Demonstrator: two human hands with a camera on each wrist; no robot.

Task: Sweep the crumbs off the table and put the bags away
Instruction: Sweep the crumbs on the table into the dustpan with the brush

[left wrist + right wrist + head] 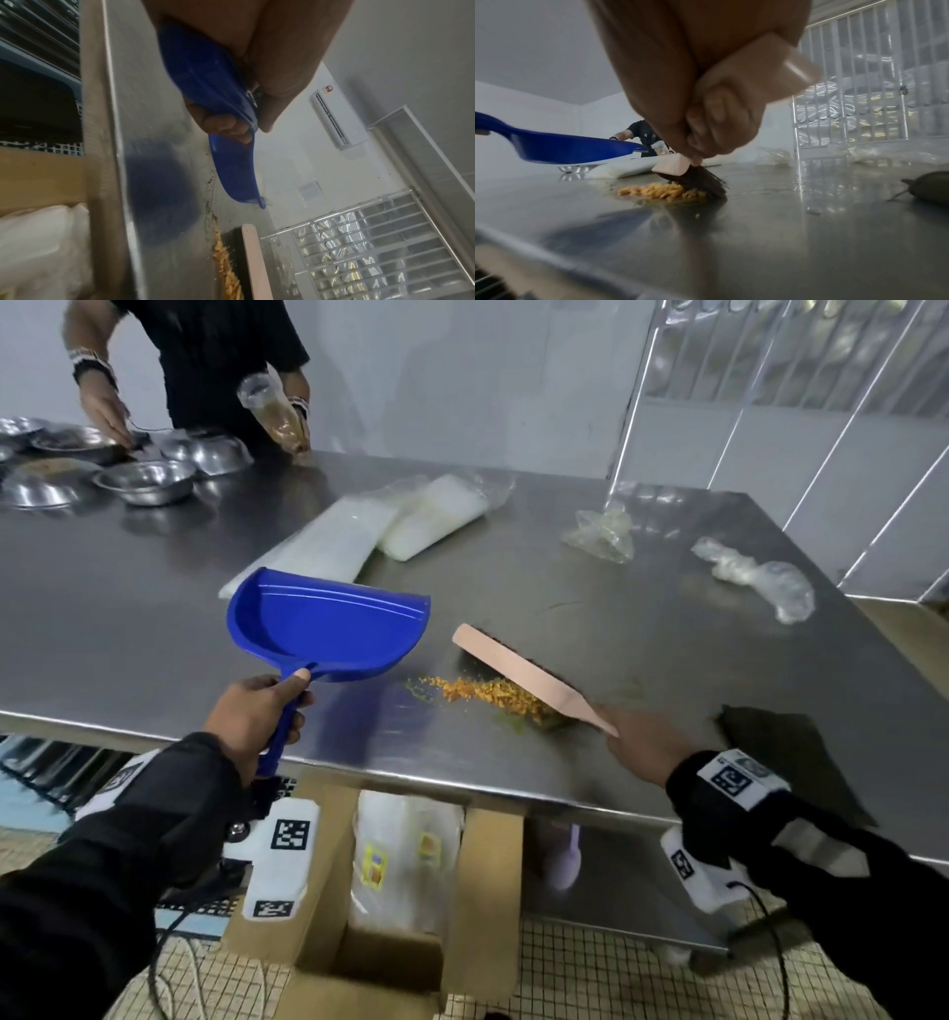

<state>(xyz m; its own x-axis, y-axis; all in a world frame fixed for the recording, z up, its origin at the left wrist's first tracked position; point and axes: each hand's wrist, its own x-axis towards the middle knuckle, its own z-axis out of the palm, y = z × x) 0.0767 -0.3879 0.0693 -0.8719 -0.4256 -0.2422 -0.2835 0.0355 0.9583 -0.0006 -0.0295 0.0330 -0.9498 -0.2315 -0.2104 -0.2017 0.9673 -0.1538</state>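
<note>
A pile of orange crumbs lies near the front edge of the steel table. My right hand grips the handle of a wooden brush, whose dark bristles rest on the table against the crumbs. My left hand grips the handle of a blue dustpan, held above the table left of the crumbs. Two white bags lie behind the dustpan. Two crumpled clear bags lie at the right.
An open cardboard box with bags in it stands on the floor under the table's front edge. Several metal bowls sit at the back left, where another person holds a clear bag. A dark object lies right of the brush.
</note>
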